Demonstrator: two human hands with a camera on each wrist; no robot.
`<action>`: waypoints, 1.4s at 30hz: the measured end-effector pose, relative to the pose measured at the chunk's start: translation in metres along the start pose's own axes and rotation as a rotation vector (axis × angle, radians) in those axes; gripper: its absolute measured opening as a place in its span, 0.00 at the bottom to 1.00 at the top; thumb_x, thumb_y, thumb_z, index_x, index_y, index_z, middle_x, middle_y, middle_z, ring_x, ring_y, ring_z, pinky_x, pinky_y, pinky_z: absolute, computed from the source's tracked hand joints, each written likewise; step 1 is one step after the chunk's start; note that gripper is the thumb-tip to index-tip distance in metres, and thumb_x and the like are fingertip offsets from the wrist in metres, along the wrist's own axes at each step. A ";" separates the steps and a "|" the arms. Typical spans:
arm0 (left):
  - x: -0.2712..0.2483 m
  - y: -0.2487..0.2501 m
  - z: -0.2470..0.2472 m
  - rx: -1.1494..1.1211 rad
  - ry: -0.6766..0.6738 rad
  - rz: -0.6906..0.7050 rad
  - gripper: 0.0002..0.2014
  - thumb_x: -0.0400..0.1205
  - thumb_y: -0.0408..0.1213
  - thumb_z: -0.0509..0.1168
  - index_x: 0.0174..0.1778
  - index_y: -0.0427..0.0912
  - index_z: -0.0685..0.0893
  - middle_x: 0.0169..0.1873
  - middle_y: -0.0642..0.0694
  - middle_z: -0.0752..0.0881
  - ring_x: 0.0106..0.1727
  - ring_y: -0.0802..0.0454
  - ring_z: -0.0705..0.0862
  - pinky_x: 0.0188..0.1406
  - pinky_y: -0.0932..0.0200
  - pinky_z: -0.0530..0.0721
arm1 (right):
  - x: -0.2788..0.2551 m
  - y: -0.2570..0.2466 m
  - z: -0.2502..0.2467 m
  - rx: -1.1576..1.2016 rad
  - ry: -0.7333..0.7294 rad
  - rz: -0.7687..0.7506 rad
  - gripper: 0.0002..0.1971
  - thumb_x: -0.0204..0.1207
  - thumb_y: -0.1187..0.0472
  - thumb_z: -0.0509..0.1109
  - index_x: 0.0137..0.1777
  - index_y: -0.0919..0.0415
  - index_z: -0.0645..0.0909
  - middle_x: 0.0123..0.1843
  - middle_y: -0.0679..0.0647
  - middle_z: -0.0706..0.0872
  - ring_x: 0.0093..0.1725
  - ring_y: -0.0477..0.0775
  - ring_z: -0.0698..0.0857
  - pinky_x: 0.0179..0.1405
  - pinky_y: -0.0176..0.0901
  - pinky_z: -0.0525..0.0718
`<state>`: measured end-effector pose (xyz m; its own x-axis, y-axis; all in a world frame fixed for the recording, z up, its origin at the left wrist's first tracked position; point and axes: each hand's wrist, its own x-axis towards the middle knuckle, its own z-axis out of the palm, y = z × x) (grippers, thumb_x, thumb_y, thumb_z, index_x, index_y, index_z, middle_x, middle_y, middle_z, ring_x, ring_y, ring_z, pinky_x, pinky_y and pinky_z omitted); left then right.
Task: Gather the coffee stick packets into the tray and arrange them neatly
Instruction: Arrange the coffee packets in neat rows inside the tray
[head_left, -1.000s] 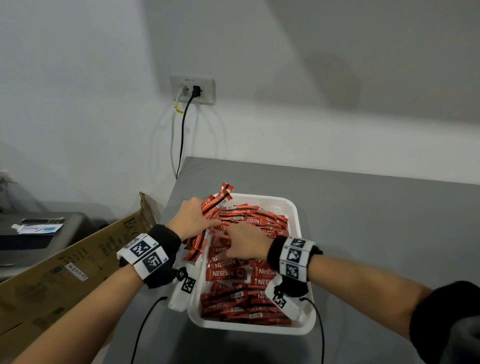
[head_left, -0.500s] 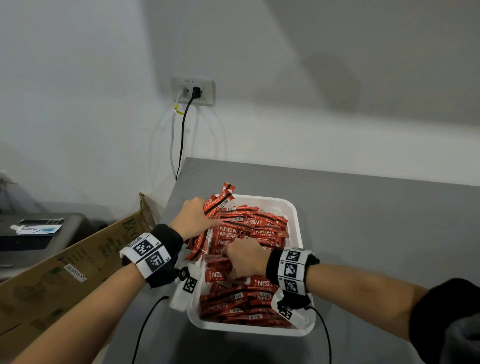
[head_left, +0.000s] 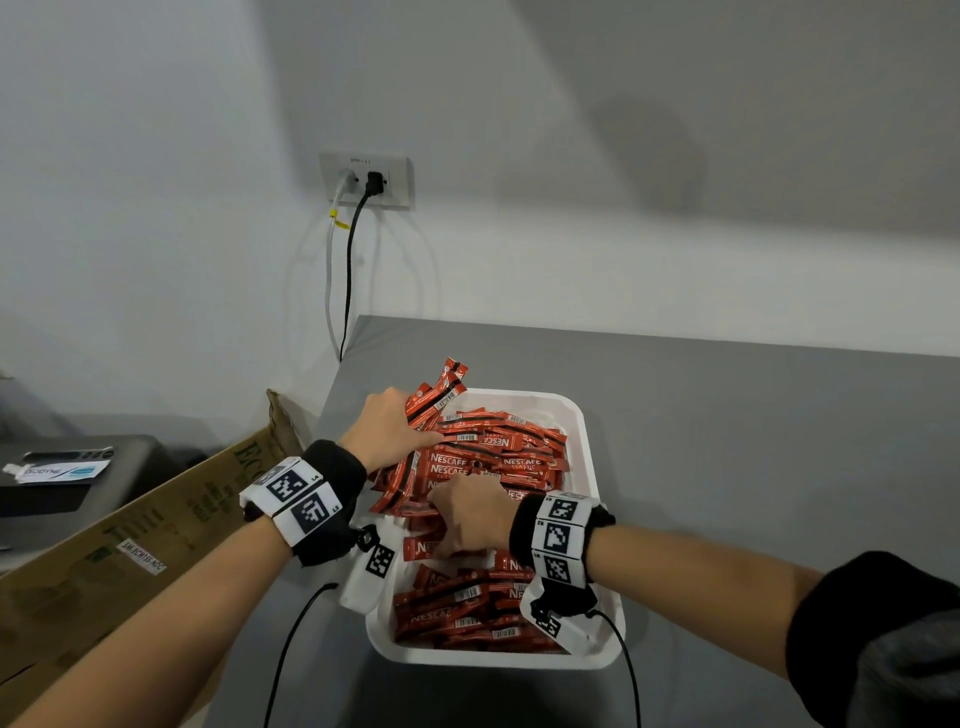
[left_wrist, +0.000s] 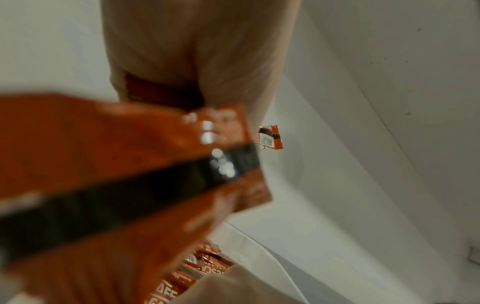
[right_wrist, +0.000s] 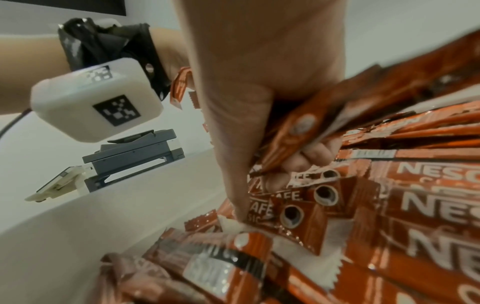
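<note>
Clearly the gathering was nearly done: the coffee stick packets (head_left: 483, 467) lay heaped in the white tray (head_left: 582, 415) on the grey desk (head_left: 727, 441). At the tray's left rim, the left hand (head_left: 387, 434) clasped a bundle (head_left: 439, 395) poking out past the far corner. Over the tray's middle, the right hand (head_left: 470, 519) had its fingers (right_wrist: 315, 153) curled round several sticks. Squaring each handful's ends before laying it flat would likely serve best.
</note>
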<state>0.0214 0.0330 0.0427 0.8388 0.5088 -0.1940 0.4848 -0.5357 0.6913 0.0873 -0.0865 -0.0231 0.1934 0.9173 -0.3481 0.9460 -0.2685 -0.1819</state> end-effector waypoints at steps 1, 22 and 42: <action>0.000 -0.001 0.000 -0.001 -0.004 0.004 0.16 0.76 0.39 0.71 0.55 0.34 0.80 0.48 0.40 0.87 0.40 0.53 0.83 0.33 0.73 0.76 | 0.000 0.001 -0.001 0.004 0.007 0.011 0.19 0.69 0.47 0.75 0.44 0.61 0.75 0.40 0.54 0.79 0.40 0.57 0.80 0.32 0.44 0.76; -0.009 -0.003 -0.002 -0.002 -0.010 0.040 0.12 0.77 0.38 0.71 0.52 0.38 0.81 0.39 0.48 0.82 0.34 0.60 0.81 0.32 0.74 0.76 | -0.004 0.002 0.000 0.170 0.010 0.049 0.24 0.64 0.46 0.80 0.50 0.64 0.80 0.46 0.57 0.88 0.42 0.57 0.85 0.41 0.48 0.86; -0.005 -0.010 -0.002 0.000 0.080 0.021 0.08 0.76 0.38 0.72 0.40 0.43 0.78 0.30 0.54 0.79 0.30 0.64 0.78 0.25 0.74 0.72 | -0.015 0.020 -0.014 0.098 0.044 0.034 0.13 0.76 0.54 0.72 0.56 0.59 0.84 0.49 0.54 0.88 0.48 0.55 0.87 0.48 0.45 0.84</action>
<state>0.0121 0.0376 0.0383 0.8261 0.5498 -0.1236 0.4678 -0.5467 0.6945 0.1071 -0.1014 -0.0085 0.2380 0.9187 -0.3151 0.9091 -0.3249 -0.2607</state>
